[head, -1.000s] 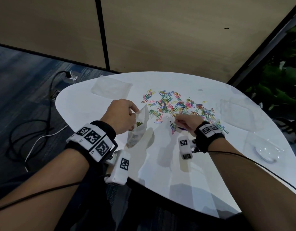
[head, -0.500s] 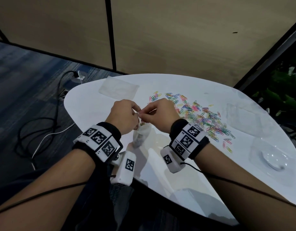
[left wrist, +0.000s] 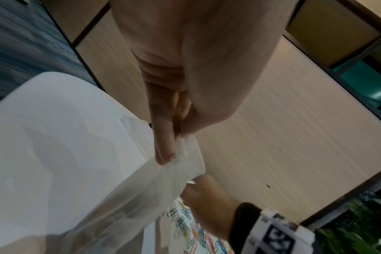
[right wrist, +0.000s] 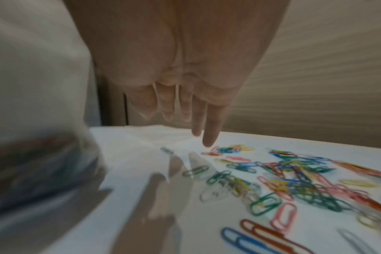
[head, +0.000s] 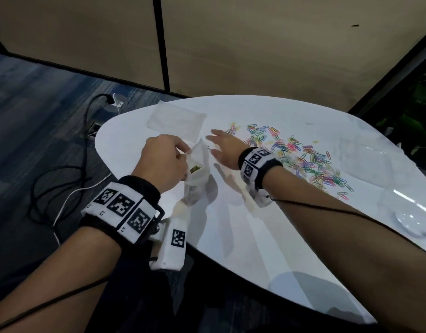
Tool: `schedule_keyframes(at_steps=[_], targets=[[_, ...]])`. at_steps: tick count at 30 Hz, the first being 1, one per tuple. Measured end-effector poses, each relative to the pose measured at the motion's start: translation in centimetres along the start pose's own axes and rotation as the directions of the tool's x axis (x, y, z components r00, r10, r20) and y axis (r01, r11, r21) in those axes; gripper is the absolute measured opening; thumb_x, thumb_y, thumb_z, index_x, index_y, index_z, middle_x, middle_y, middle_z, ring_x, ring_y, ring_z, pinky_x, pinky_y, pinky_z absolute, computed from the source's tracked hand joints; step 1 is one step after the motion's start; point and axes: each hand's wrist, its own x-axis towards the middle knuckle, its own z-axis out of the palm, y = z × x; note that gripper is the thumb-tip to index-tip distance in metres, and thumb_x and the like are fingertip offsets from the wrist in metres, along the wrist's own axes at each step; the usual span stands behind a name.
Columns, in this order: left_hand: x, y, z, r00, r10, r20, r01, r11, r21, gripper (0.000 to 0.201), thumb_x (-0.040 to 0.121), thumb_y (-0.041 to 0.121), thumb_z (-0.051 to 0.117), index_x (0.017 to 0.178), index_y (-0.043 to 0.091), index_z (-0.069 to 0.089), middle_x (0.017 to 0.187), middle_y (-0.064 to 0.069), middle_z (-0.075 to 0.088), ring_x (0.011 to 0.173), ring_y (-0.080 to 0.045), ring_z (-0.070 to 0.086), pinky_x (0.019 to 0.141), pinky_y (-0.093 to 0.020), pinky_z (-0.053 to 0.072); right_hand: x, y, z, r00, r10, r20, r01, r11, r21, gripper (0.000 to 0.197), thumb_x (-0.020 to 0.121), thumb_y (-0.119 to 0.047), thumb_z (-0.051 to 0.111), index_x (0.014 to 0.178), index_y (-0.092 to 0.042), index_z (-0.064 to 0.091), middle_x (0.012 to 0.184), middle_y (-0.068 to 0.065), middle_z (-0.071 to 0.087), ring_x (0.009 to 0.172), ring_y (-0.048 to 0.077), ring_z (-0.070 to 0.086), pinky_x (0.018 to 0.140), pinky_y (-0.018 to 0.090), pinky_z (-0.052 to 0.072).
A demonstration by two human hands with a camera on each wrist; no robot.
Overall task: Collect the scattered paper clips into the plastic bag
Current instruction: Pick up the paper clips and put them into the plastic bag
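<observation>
My left hand [head: 165, 162] pinches the top edge of a clear plastic bag [head: 197, 174] and holds it upright on the white table [head: 267, 236]. The left wrist view shows thumb and fingers [left wrist: 165, 147] clamped on the bag's rim [left wrist: 185, 159]. A few clips lie at the bag's bottom. My right hand [head: 221, 147] hovers just right of the bag's mouth, fingers spread and straight, holding nothing. In the right wrist view its fingers [right wrist: 209, 130] point down just above the table, left of the coloured paper clips [right wrist: 294, 180]. The pile of clips [head: 303, 155] spreads to the right of that hand.
A second flat clear bag [head: 176, 120] lies at the table's far left. Another clear bag [head: 365, 159] and a clear round dish [head: 413, 219] sit at the right. Cables run across the carpet [head: 58, 169] on the left. A wall panel [head: 255, 44] stands behind the table.
My right hand went from the clip pile to the bag's mouth, then drew away to the right with its fingers spread. My left hand kept its grip on the bag.
</observation>
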Motion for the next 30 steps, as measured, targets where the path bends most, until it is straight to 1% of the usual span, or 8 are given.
schedule_keyframes(at_steps=[3,12,15,18,21,25,28,30], targets=[[0.2,-0.5,-1.0,1.000,-0.001,-0.011,0.001,1.000,0.006,0.016,0.094,0.001,0.058,0.096,0.008,0.072,0.070,-0.012,0.075,0.059,-0.024,0.075,0.071,-0.040,0.065,1.1,-1.0,2.2,0.991,-0.112,0.077,0.120,0.986,-0.112,0.056,0.102,-0.018,0.039,0.154,-0.007,0.021,0.164,0.011,0.009,0.147,0.029,0.023,0.118,0.040,0.026],[0.1,-0.9,-1.2,1.000,0.010,0.013,-0.011,1.000,0.017,0.017,0.093,0.003,0.058,0.096,0.012,0.072,0.067,-0.009,0.075,0.058,-0.020,0.075,0.077,-0.038,0.064,-4.0,4.9,5.3,0.991,-0.009,0.130,0.069,0.881,-0.468,0.064,0.102,-0.046,0.025,0.156,-0.019,0.004,0.165,-0.003,-0.003,0.151,0.034,0.000,0.117,0.062,0.012],[-0.3,-0.5,-0.6,1.000,0.011,0.030,-0.011,1.000,0.008,0.018,0.092,0.002,0.057,0.093,0.013,0.071,0.066,-0.009,0.075,0.056,-0.019,0.075,0.077,-0.039,0.064,-5.9,7.1,5.2,0.981,0.119,0.152,-0.052,0.921,-0.386,0.058,0.104,-0.038,0.026,0.156,-0.024,0.004,0.165,-0.004,-0.005,0.149,0.042,0.002,0.114,0.065,0.021],[-0.5,-0.1,0.0,0.998,0.032,0.047,-0.033,0.999,0.013,0.019,0.090,0.001,0.057,0.092,0.014,0.071,0.067,-0.008,0.075,0.059,-0.019,0.075,0.080,-0.041,0.063,-5.9,7.8,5.1,0.995,0.053,0.083,-0.018,0.928,-0.371,0.048,0.103,-0.019,0.035,0.150,-0.011,0.027,0.159,0.011,0.021,0.134,0.042,0.037,0.103,0.052,0.043],[-0.4,0.5,0.5,0.998,0.038,0.057,-0.039,0.999,0.015,0.020,0.090,0.001,0.056,0.093,0.013,0.072,0.067,-0.007,0.075,0.059,-0.019,0.075,0.079,-0.041,0.063,-5.8,7.5,4.4,0.998,0.036,-0.053,-0.051,0.943,-0.328,0.026,0.096,-0.007,0.045,0.116,-0.003,0.062,0.122,0.015,0.057,0.107,0.033,0.057,0.087,0.038,0.050],[-0.4,1.3,1.6,0.996,0.047,0.082,-0.050,0.998,0.025,0.019,0.092,0.002,0.056,0.097,0.012,0.071,0.069,-0.007,0.075,0.058,-0.021,0.075,0.079,-0.041,0.063,-6.1,8.3,2.9,0.973,0.200,-0.113,-0.222,0.944,-0.243,0.020,0.093,-0.011,0.053,0.092,-0.004,0.071,0.095,0.012,0.069,0.089,0.027,0.066,0.074,0.032,0.054],[-0.2,1.7,2.3,0.993,0.056,0.105,-0.060,0.998,0.031,0.019,0.092,0.001,0.055,0.098,0.011,0.071,0.069,-0.008,0.075,0.058,-0.022,0.075,0.079,-0.041,0.063,-6.6,10.2,1.8,0.903,0.409,-0.129,-0.398,0.911,0.103,0.020,0.084,-0.017,0.063,0.072,-0.008,0.076,0.074,0.007,0.074,0.073,0.023,0.072,0.060,0.024,0.055],[0.0,2.0,2.7,0.991,0.060,0.122,-0.065,0.997,0.032,0.018,0.092,0.002,0.056,0.098,0.011,0.071,0.068,-0.008,0.076,0.057,-0.021,0.075,0.078,-0.040,0.064,-7.2,11.5,1.2,0.836,0.538,-0.108,-0.459,0.793,0.400,0.020,0.082,-0.022,0.070,0.068,-0.011,0.078,0.069,0.003,0.076,0.068,0.017,0.073,0.058,0.020,0.055]])
